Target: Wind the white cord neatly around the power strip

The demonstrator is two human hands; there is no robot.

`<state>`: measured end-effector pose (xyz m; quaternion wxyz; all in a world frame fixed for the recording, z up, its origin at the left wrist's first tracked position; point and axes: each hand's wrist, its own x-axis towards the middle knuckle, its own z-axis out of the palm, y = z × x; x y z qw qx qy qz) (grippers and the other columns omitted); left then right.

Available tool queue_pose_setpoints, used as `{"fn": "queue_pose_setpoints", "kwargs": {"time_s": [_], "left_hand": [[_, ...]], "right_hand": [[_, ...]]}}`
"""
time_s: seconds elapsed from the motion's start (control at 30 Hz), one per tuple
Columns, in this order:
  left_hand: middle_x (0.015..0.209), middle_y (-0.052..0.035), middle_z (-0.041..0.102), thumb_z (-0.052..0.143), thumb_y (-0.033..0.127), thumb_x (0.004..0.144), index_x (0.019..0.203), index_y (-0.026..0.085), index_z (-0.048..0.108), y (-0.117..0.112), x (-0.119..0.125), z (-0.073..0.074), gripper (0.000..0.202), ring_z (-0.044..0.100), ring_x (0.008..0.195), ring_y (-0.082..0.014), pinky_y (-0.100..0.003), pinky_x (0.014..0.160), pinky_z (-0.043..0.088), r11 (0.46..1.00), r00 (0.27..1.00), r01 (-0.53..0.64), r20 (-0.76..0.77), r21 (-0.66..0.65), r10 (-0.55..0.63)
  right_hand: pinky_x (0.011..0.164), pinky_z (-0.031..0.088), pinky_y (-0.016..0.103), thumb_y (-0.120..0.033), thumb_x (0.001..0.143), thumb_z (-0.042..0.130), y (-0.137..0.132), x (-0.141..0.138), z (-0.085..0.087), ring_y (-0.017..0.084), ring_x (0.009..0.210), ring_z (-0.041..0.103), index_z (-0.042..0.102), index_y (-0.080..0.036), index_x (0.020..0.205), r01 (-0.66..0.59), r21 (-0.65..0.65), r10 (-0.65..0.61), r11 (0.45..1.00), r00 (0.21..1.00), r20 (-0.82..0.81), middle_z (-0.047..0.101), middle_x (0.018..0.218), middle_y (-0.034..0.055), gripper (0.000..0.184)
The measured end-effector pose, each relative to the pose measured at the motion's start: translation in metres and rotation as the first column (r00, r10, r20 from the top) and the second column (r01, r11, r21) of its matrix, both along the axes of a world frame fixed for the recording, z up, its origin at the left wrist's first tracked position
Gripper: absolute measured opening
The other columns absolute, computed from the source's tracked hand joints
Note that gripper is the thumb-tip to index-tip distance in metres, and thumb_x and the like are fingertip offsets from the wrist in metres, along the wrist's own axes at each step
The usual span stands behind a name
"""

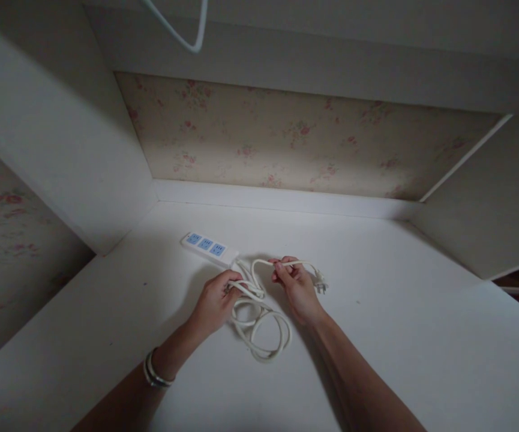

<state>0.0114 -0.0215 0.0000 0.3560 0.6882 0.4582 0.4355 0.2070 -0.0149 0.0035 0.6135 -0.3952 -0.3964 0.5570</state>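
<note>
Left hand (218,300) grips bunched cord (256,293) beside power strip (209,249); right hand (299,294) pinches cord near plug (321,284). Cord partly looped on surface (398,336); plug end left unlooped.

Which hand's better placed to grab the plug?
Likely your right hand: it pinches the cord near the plug, while your left hand grips cord beside the power strip.

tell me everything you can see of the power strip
The power strip is a long white block, seemingly plastic, with three blue socket panels facing up. It lies aslant on the white surface, just beyond the left hand; whether they touch is unclear. An off-white cord comes from its nearer end.
</note>
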Motion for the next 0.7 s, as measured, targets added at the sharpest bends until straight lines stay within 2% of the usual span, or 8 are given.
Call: {"fn": "queue_pose_setpoints", "kwargs": {"time_s": [0.13,0.23,0.3,0.57,0.7], "left_hand": [[0.081,-0.0011,0.063,0.053,0.017,0.083,0.087,0.018,0.059,0.002,0.000,0.001,0.007,0.060,0.073,-0.0126,-0.021,0.065,0.048,0.999,0.997,0.031,0.077,0.010,-0.032],[0.104,-0.0068,0.060,0.051,0.014,0.083,0.086,0.017,0.060,0.004,-0.001,0.004,0.010,0.059,0.098,-0.0163,-0.027,0.085,0.047,0.990,0.995,0.038,0.090,0.138,-0.051],[0.116,-0.0095,0.056,0.049,0.013,0.084,0.086,0.017,0.061,0.005,-0.002,0.006,0.013,0.054,0.110,-0.0183,-0.031,0.094,0.043,0.982,0.995,0.051,0.076,0.185,-0.066],[0.126,-0.0102,0.055,0.044,0.012,0.087,0.090,0.019,0.057,0.005,-0.001,0.004,0.014,0.050,0.119,-0.0183,-0.034,0.100,0.040,0.982,0.994,0.051,0.083,0.182,-0.067],[0.136,-0.0110,0.049,0.048,0.017,0.088,0.088,0.018,0.057,0.002,-0.002,0.006,0.010,0.047,0.125,-0.0210,-0.036,0.100,0.041,0.991,0.997,0.056,0.052,0.124,-0.063]], "right_hand": [[0.067,0.042,0.025,-0.039,0.077,0.071,-0.002,-0.004,-0.003,0.009,0.064,0.052,0.055,-0.021,0.087,-0.010,-0.020,0.010,1.000,1.000,-0.001,0.067,0.093,0.0009,0.026],[0.066,0.042,0.025,-0.040,0.076,0.072,-0.002,-0.009,-0.005,0.009,0.064,0.053,0.055,-0.021,0.087,-0.010,-0.024,0.010,1.000,1.000,0.012,0.067,0.093,0.0012,0.027],[0.066,0.044,0.026,-0.040,0.076,0.072,-0.002,-0.012,-0.005,0.010,0.063,0.054,0.055,-0.021,0.088,-0.022,-0.025,0.022,0.999,1.000,-0.004,0.067,0.093,0.0012,0.028],[0.072,0.048,0.030,-0.036,0.072,0.076,-0.008,-0.014,0.004,0.012,0.071,0.061,0.056,-0.025,0.104,-0.155,-0.120,0.136,0.981,0.979,-0.150,0.066,0.110,0.0027,0.039],[0.079,0.048,0.033,-0.031,0.068,0.079,-0.010,-0.015,0.003,0.015,0.081,0.064,0.057,-0.026,0.108,-0.207,-0.156,0.176,0.966,0.966,-0.189,0.063,0.119,0.0040,0.046]]}}
